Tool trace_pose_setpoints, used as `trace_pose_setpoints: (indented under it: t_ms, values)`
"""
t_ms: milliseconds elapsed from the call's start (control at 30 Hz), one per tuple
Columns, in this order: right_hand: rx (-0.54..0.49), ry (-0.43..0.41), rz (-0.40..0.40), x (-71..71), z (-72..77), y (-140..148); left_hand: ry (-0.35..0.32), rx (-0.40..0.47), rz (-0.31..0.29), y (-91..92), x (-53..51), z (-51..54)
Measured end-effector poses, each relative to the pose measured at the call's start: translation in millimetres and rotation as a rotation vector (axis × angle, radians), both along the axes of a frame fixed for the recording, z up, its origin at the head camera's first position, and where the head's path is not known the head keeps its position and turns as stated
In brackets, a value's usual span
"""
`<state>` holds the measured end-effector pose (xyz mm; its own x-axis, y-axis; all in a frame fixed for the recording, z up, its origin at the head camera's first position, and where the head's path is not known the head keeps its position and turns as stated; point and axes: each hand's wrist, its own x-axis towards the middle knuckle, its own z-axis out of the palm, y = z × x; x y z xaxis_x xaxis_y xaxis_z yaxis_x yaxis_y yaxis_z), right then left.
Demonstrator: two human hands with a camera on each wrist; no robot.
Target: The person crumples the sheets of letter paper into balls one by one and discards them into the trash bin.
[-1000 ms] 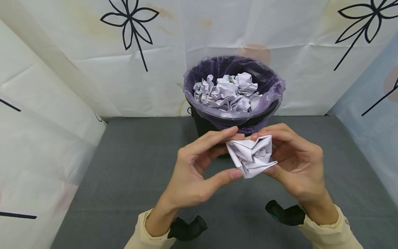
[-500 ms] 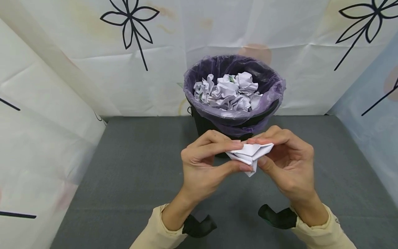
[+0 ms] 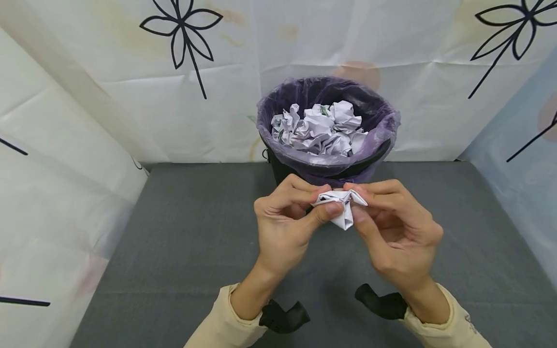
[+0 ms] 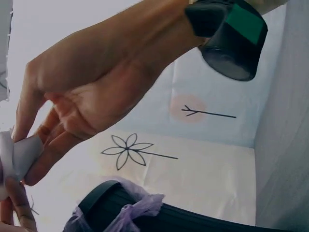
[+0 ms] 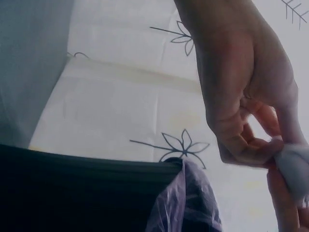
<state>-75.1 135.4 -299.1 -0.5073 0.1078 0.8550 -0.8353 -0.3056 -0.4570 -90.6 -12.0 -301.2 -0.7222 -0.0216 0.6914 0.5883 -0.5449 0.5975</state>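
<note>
Both hands pinch one crumpled, folded piece of white paper (image 3: 344, 218) low in front of the bin, in the head view. The left hand (image 3: 285, 224) grips its left side, thumb in front and fingertips behind. From the right, the right hand (image 3: 398, 237) holds it between thumb and fingers. In the left wrist view, the paper (image 4: 28, 155) sits at the left edge between the fingers of both hands. The right wrist view catches part of the paper (image 5: 293, 169) at the right edge. Fingers cover much of its far side.
A black bin with a purple plastic liner (image 3: 383, 128) stands just beyond the hands. Several crumpled white papers (image 3: 319, 123) lie inside it. Grey cloth (image 3: 196, 232) covers the surface below; white printed sheets (image 3: 100, 111) rise around it.
The paper's creased face was turned to the camera; it has since tipped and been squeezed smaller. The left hand has shifted right, the right hand slightly left, bringing them closer together.
</note>
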Motion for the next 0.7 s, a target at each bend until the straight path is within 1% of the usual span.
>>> trace_pose_setpoints:
  t_ms: [67,133,200,233,300,367,400,467,500,567,600,633,700]
  values:
    - [0.044,0.009,0.021,0.1,0.5,2.1,-0.045,0.004,-0.019,-2.6,0.5,1.9]
    - [0.072,0.021,0.050,-0.4,1.1,4.5,-0.086,-0.015,-0.021,-5.8,2.2,4.7]
    - [0.094,0.023,0.052,-0.6,1.2,5.4,-0.117,-0.065,0.001,-9.5,4.1,7.6]
    - [0.101,0.021,0.039,-0.5,1.2,5.5,-0.128,-0.097,0.014,-11.0,5.3,9.2]
    - [0.101,0.019,0.004,-0.2,0.6,4.4,-0.125,-0.165,0.045,-13.6,7.2,11.6]
    - [0.112,0.030,-0.044,-0.2,-0.9,2.5,-0.100,-0.216,0.081,-15.2,8.5,14.1]
    - [0.123,0.042,-0.083,-0.1,-1.7,1.6,-0.088,-0.232,0.097,-15.9,8.9,14.9]
    - [0.170,0.072,-0.196,-0.1,-3.1,0.2,-0.079,-0.242,0.115,-17.2,8.7,15.3]
    - [0.199,0.094,-0.254,-0.6,-3.7,0.0,-0.089,-0.239,0.113,-18.0,8.6,15.7]
    - [0.256,0.142,-0.362,-1.7,-3.9,0.3,-0.137,-0.209,0.081,-19.6,7.6,14.5]
    - [0.278,0.164,-0.400,-2.4,-3.7,0.7,-0.167,-0.191,0.055,-20.3,7.0,13.7]
    - [0.298,0.185,-0.424,-3.4,-3.3,1.6,-0.198,-0.172,0.028,-20.9,6.3,12.8]
    - [0.325,0.231,-0.430,-5.6,-2.7,3.8,-0.258,-0.117,-0.035,-21.4,5.2,12.2]
